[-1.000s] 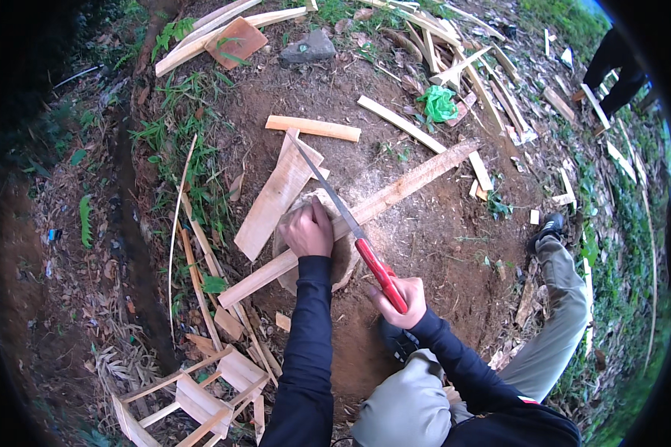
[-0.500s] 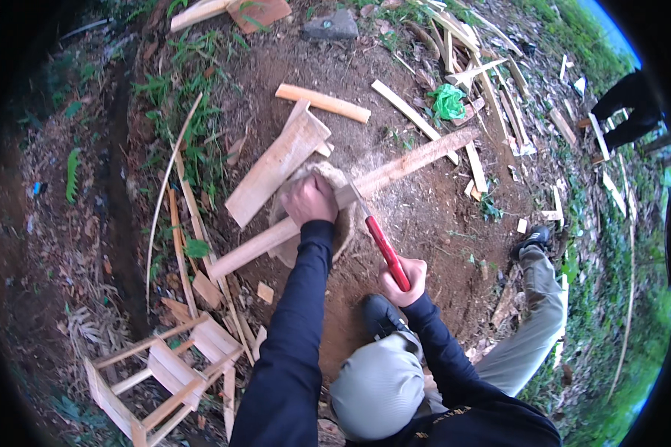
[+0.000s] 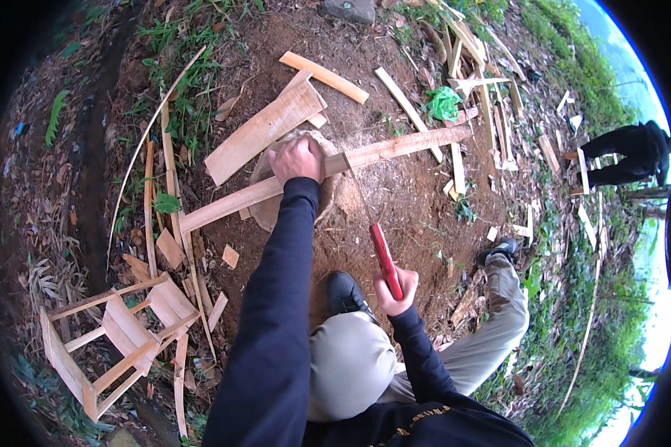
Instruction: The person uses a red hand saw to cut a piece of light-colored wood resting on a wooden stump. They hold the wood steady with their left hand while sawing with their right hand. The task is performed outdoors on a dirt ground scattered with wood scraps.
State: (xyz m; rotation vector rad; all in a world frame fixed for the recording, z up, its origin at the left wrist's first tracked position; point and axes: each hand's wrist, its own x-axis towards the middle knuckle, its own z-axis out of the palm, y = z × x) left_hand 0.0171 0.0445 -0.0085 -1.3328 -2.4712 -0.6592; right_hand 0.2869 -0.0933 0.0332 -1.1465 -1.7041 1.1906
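Observation:
A long, narrow wooden plank (image 3: pixel 231 202) lies slantwise across a tree stump (image 3: pixel 265 214), its far end running to the upper right. My left hand (image 3: pixel 300 158) is closed over the plank and presses it against the stump. Gripped in my right hand (image 3: pixel 397 294) is a hand saw (image 3: pixel 383 257) with a red handle. Its thin blade reaches up to the plank's edge, just right of my left hand. Sawdust lies pale on the soil beside the stump.
Behind the stump rest a wide board (image 3: pixel 261 134) and a narrow strip (image 3: pixel 324 77). A small wooden frame with slats (image 3: pixel 127 328) stands lower left. Scrap wood (image 3: pixel 470 45) and a green plastic bag (image 3: pixel 443 103) lie upper right. Another person (image 3: pixel 625 153) is at the far right.
My right hand has drawn the saw back toward me, so more blade shows between handle and plank. My left hand keeps its hold. The whole view has shifted a little.

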